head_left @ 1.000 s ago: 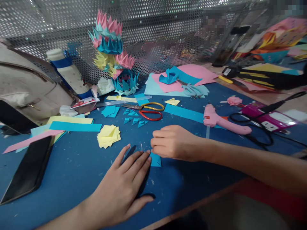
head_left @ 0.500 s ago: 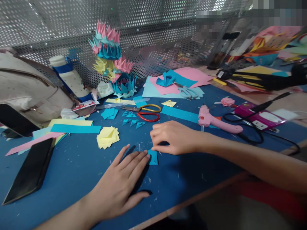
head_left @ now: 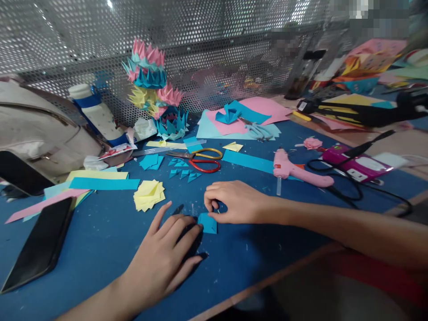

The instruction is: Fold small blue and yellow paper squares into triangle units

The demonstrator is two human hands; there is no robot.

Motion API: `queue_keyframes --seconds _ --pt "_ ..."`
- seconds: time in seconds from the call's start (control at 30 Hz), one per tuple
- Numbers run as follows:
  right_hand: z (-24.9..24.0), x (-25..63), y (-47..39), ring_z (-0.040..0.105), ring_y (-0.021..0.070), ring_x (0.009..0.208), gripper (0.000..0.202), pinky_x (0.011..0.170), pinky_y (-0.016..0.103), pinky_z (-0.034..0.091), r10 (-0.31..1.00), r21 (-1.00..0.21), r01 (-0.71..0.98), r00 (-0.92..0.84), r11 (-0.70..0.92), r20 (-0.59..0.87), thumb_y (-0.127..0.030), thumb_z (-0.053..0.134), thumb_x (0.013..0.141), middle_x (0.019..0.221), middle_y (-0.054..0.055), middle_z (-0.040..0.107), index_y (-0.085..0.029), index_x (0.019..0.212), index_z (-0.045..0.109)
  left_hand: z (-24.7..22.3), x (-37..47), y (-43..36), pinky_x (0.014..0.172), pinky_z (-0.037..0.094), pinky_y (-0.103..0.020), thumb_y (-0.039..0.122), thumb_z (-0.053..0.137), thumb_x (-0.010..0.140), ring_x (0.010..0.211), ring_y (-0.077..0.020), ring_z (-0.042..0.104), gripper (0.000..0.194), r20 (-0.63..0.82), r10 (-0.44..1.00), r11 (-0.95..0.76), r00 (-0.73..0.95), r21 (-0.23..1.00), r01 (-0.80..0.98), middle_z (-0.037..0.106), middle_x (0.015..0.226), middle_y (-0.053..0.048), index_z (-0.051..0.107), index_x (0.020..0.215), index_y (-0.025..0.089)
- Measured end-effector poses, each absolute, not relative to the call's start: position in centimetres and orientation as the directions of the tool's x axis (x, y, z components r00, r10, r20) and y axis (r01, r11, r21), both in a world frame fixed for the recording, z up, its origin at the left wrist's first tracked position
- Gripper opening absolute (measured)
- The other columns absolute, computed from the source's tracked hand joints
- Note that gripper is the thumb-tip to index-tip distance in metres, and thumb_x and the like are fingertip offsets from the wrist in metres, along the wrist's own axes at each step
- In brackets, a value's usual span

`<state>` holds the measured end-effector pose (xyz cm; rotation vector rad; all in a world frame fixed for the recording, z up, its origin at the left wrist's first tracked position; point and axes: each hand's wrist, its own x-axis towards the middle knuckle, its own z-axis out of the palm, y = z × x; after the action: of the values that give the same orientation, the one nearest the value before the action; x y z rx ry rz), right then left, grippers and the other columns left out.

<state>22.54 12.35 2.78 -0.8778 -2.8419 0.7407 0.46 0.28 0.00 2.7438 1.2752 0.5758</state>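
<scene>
A small folded blue paper square (head_left: 208, 224) lies flat on the blue tabletop between my hands. My left hand (head_left: 167, 250) is spread palm down, its fingertips at the paper's left edge. My right hand (head_left: 238, 203) is curled in a pinch at the paper's upper right edge, the thumb touching it; the exact grip is partly hidden. Beyond the hands are small folded blue triangles (head_left: 183, 174), scissors (head_left: 204, 159) with one yellow and one red handle, and a stack of yellow paper squares (head_left: 149, 195). More blue paper squares (head_left: 151, 162) lie left of the scissors.
A pink glue gun (head_left: 299, 171) with a cord lies to the right, near a magenta power strip (head_left: 354, 162). Behind stands a folded-paper tower (head_left: 150, 76). Left are paper strips (head_left: 105, 183), a dark phone (head_left: 40, 243), a bottle (head_left: 96, 113) and a bag (head_left: 36, 125).
My left fingertips have drawn back slightly left, baring more of the blue paper. My right hand has shifted a little down, its fingers more curled. The camera view has moved slightly.
</scene>
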Motion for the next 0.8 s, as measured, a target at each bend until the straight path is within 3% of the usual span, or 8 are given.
queue_keyframes --seconds 0.17,0.3,0.57,0.8 --pt "2.1 22.3 11.8 0.059 0.0113 0.074 0.007 0.060 0.024 0.030 0.564 -0.492 0.482 -0.825 0.725 0.023 -0.015 0.063 0.080 0.086 -0.003 0.068 -0.020 0.084 0.066 -0.1 0.4 0.3 0.122 0.015 -0.053 0.038 0.043 0.105 0.118 -0.0234 0.058 0.036 0.301 0.746 -0.660 0.594 0.212 0.721 0.065 0.124 -0.008 0.057 0.133 0.019" --pt "1.5 22.5 11.5 0.058 0.0104 0.072 0.006 0.058 0.025 0.026 0.529 -0.423 0.437 -0.839 0.794 0.126 -0.016 0.064 0.084 0.086 -0.004 0.068 -0.021 0.086 0.066 -0.1 0.4 0.3 0.122 0.015 -0.053 0.040 0.042 0.106 0.118 -0.0237 0.058 0.038 0.311 0.740 -0.665 0.597 0.203 0.719 0.065 0.123 -0.008 0.058 0.132 0.019" --pt "1.5 22.9 12.4 0.051 0.0152 0.081 0.021 0.063 0.030 0.030 0.230 -0.142 0.199 -0.942 0.970 0.246 -0.029 0.054 0.098 0.090 0.002 0.067 -0.018 0.083 0.065 -0.1 0.4 0.4 0.124 0.011 -0.050 0.038 0.042 0.106 0.120 -0.0229 0.057 0.037 0.319 0.734 -0.667 0.599 0.175 0.724 0.066 0.123 -0.008 0.059 0.131 0.018" --pt "2.9 23.4 14.2 0.049 0.0152 0.078 0.022 0.068 0.029 0.034 0.057 -0.206 0.021 -0.984 0.978 0.171 -0.026 0.054 0.099 0.082 0.002 0.063 -0.019 0.090 0.073 0.0 0.2 0.4 0.125 0.009 -0.052 0.042 0.045 0.105 0.132 -0.0246 0.051 0.043 0.266 0.715 -0.688 0.646 0.104 0.719 0.057 0.143 -0.006 0.053 0.140 0.019"
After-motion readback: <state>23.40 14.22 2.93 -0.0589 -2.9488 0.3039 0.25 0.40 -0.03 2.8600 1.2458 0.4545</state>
